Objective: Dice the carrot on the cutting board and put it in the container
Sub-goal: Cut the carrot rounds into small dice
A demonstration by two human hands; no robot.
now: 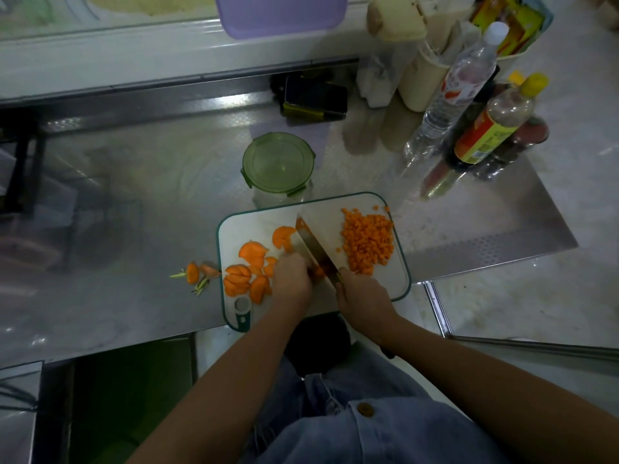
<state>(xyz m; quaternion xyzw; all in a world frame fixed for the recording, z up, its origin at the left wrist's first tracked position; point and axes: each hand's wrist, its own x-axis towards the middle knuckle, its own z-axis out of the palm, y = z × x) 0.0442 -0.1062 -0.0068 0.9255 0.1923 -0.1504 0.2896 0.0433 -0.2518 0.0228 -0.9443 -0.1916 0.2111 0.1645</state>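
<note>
Left hand [291,277] pins the carrot [317,272] under curled fingers; right hand [360,296] wraps the knife [313,247] — tuck knuckles, cut evenly; dice pile [366,242] at two o'clock.

Gripped broad steel cleaver [313,249] in right hand [363,298], blade down on white green-rimmed cutting board [254,226]; pinned orange carrot piece [317,272] under curled left hand [291,279], between loose orange slices [249,254] and diced heap [366,242].

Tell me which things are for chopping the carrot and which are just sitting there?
For the job: knife, cutting board, carrot slices, diced carrot, green container.

Just lying about: water bottle, sauce bottle, carrot tops beside the board, purple plastic thing.
</note>
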